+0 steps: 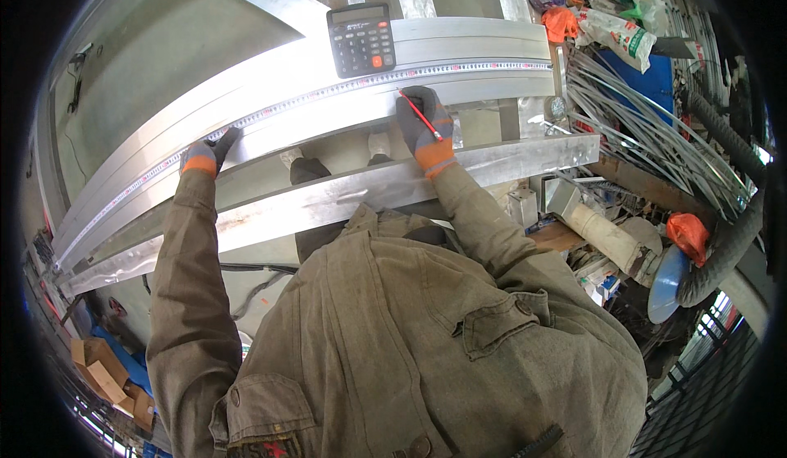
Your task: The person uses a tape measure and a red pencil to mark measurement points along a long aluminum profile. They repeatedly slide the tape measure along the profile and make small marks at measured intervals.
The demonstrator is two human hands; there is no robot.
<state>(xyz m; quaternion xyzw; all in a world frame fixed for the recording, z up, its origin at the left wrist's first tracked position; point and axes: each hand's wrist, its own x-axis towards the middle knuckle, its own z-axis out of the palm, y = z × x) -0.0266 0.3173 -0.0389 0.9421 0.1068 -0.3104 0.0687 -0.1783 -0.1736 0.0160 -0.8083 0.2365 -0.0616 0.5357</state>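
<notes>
Several long silver metal bars (467,36) lie side by side across the view, with a yellowish-white tape measure (328,91) stretched along them. My left hand (211,148), in a dark glove with an orange cuff, is closed around the near edge of the bars, pinning the tape at the left. A red pencil (421,115) is held in my gloved right hand (424,122), beside the near edge of the bars, right of the middle. Its tip points toward the tape. On the bars, just beyond the tape, rests a black calculator (361,40).
Another metal beam (344,200) crosses between my body and the bars. At right are a bundle of thin metal rods (648,122), plastic bags (619,36), an orange bag (687,236) and a grey hose (721,249). Cardboard boxes (102,372) sit at lower left.
</notes>
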